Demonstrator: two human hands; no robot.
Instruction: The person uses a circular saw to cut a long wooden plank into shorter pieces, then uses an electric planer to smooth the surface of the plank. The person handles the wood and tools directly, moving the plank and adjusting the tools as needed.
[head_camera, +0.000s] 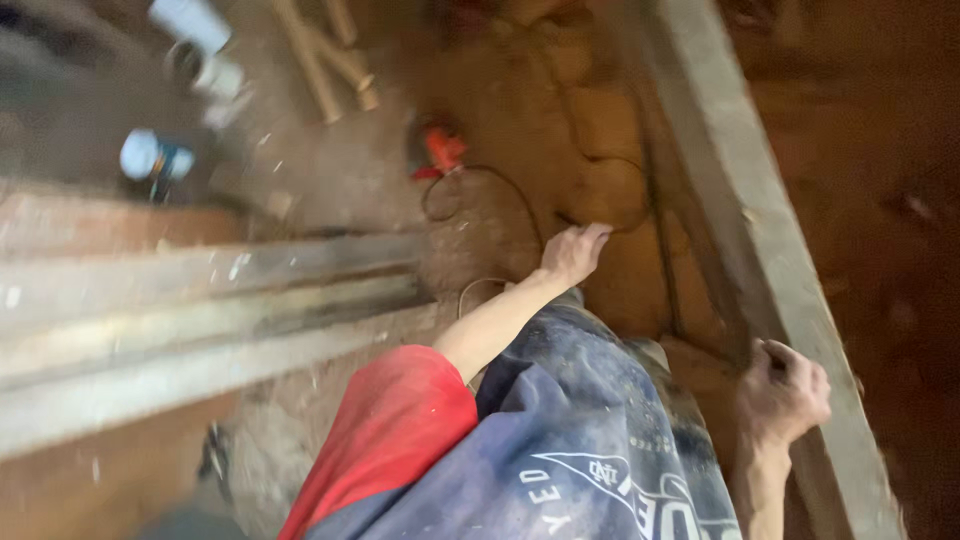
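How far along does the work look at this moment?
Done: nothing clearly finished shows; the view is blurred. In hand: the right hand grips the edge of a long grey beam, while the left hand hangs loose over the dirt floor. Untouched: an orange power tool with its cord, and pipe fittings beyond it.

red sleeve, orange tool (blurred), grey beam

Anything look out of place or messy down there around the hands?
A black cord lies in loose loops on the dirt floor, running from the orange power tool toward the left hand. The right hand grips the long beam. Pipe pieces lie scattered beyond.
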